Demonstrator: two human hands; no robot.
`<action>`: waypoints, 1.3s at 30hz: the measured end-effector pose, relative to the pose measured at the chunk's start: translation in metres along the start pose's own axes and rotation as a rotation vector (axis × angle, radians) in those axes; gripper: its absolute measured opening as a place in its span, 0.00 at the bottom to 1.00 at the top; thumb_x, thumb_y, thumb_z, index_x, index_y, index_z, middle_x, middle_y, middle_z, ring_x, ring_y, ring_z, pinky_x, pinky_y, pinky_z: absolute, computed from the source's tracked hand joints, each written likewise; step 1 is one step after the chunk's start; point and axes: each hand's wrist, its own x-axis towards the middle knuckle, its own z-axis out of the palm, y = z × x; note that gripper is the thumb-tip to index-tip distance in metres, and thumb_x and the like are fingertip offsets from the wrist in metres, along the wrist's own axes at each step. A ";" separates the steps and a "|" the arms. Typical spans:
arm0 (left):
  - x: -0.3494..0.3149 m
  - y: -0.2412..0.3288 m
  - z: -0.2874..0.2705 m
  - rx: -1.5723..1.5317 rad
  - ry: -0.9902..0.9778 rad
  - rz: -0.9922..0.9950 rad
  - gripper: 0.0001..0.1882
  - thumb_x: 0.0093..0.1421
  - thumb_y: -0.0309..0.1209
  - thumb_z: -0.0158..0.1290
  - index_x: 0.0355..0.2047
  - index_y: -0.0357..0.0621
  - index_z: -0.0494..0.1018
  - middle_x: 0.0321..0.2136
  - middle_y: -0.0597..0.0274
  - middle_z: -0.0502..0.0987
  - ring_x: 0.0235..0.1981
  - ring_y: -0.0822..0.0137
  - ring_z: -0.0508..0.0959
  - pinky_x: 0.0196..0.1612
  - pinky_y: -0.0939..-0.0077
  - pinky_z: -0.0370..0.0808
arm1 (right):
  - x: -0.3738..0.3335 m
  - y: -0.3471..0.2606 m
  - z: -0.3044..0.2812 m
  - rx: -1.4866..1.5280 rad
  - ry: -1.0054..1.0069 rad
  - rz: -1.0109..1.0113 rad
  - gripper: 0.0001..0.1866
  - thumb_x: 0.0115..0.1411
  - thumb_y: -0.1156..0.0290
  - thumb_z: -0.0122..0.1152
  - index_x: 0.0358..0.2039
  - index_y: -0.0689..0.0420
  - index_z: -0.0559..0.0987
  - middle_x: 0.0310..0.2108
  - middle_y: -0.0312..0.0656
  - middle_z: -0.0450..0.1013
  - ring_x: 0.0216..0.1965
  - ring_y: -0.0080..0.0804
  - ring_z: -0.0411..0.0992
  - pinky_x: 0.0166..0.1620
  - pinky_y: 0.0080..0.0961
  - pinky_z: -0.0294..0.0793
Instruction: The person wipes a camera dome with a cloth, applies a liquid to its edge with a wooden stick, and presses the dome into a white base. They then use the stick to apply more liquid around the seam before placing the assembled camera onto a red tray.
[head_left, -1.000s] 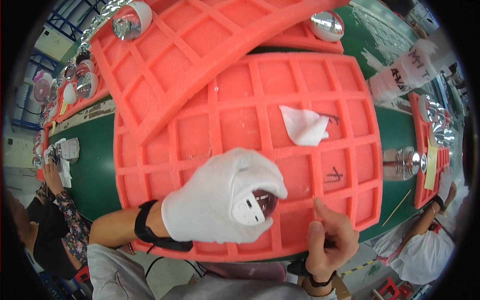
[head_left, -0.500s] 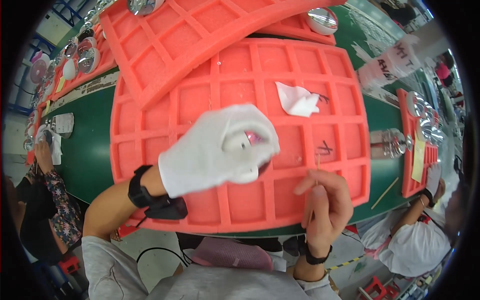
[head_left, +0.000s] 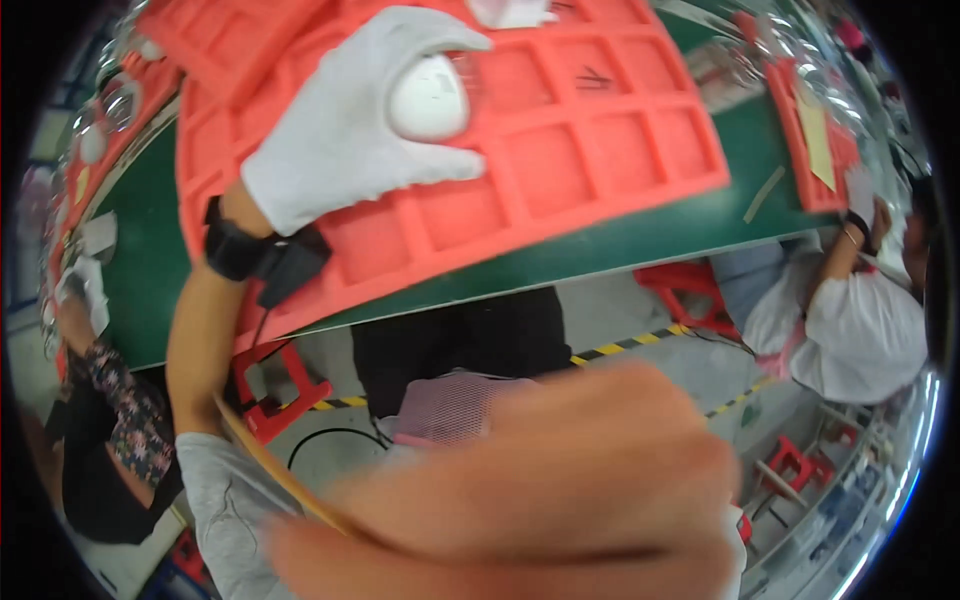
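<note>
My left hand (head_left: 345,125), in a white glove, is above the pink foam tray (head_left: 545,165). A smooth white rounded shell (head_left: 430,97) sits in the curve between its thumb and fingers, with small marks on its face. How the lower fingers bear on the shell is hidden. Bare and smeared by motion, my right hand (head_left: 560,490) fills the lower middle, close to the camera. Its fingers are closed on a thin wooden stick (head_left: 270,460), which points up and to the left.
White crumpled tissue (head_left: 508,10) lies on the tray's far part. Another foam tray (head_left: 235,40) overlaps it at far left. A person in white (head_left: 865,310) works at right, another in a floral sleeve (head_left: 130,410) at left. Red stools (head_left: 275,390) stand below the green table (head_left: 470,272).
The view has tilted down, so tray and left hand sit higher. My right hand has come from the tray's near edge toward the camera with the stick. The shell now shows its white face.
</note>
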 end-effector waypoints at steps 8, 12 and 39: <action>-0.002 0.013 -0.006 -0.575 -0.082 -0.061 0.22 0.50 0.26 0.65 0.47 0.43 0.78 0.48 0.57 0.77 0.54 0.57 0.75 0.58 0.66 0.71 | -0.005 0.112 -0.028 0.111 0.078 0.135 0.12 0.62 0.87 0.49 0.41 0.66 0.79 0.33 0.43 0.79 0.21 0.22 0.66 0.28 0.18 0.67; -0.009 0.020 -0.013 -0.564 -0.024 0.049 0.14 0.51 0.27 0.66 0.39 0.42 0.80 0.41 0.60 0.80 0.46 0.60 0.79 0.59 0.62 0.71 | 0.001 0.118 -0.022 0.076 -0.025 -0.029 0.12 0.60 0.87 0.49 0.41 0.66 0.79 0.32 0.44 0.79 0.23 0.23 0.68 0.28 0.19 0.68; 0.009 -0.021 0.014 -0.578 -0.117 -0.314 0.32 0.45 0.33 0.69 0.50 0.43 0.70 0.40 0.55 0.76 0.43 0.56 0.79 0.46 0.67 0.76 | 0.105 0.150 -0.062 0.279 -0.226 0.386 0.22 0.77 0.62 0.37 0.31 0.62 0.73 0.14 0.34 0.63 0.13 0.18 0.59 0.19 0.17 0.55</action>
